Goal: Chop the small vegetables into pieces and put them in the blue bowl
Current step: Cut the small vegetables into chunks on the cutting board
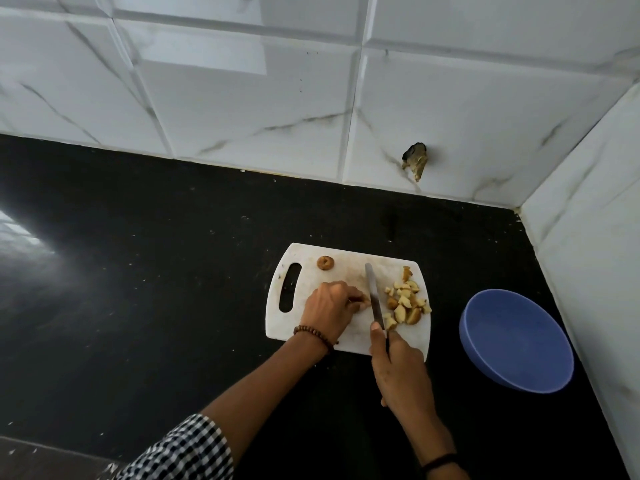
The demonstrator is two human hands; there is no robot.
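A white cutting board (311, 327) lies on the black counter. My left hand (332, 310) presses a small vegetable, mostly hidden under its fingers, onto the board's middle. My right hand (398, 372) grips a knife (374, 296) whose blade stands right beside those fingertips. A pile of chopped pale-and-brown pieces (405, 303) lies on the board's right side. One whole small brown vegetable (325, 263) rests near the board's far edge. The blue bowl (516, 341) stands to the right of the board, with nothing visible inside.
White marbled wall tiles rise behind the black counter (156, 271) and along its right side, close to the bowl. A broken hole (415, 159) marks the back wall. Small crumbs dot the counter.
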